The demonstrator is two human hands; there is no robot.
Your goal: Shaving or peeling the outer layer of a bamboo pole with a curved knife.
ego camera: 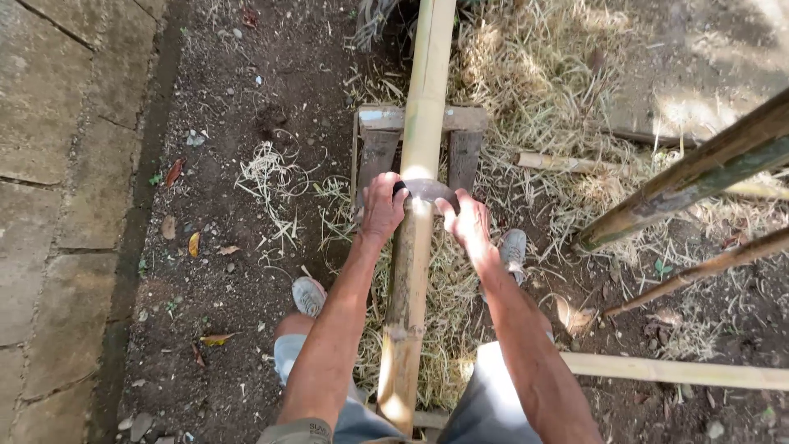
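Note:
A long yellow bamboo pole (415,247) runs away from me between my knees and rests on a low wooden stand (380,131). A curved metal blade (427,191) lies across the pole. My left hand (382,205) grips the blade's left end, and my right hand (467,220) grips its right end. Both hands press the blade against the bamboo's top surface, just in front of the stand.
Pale shavings and dry grass (526,90) cover the soil around the stand. Dark bamboo poles (699,173) slant in from the right, and a pale pole (682,372) lies by my right leg. A stone pavement (57,205) borders the left. My grey shoes (309,296) rest on the dirt.

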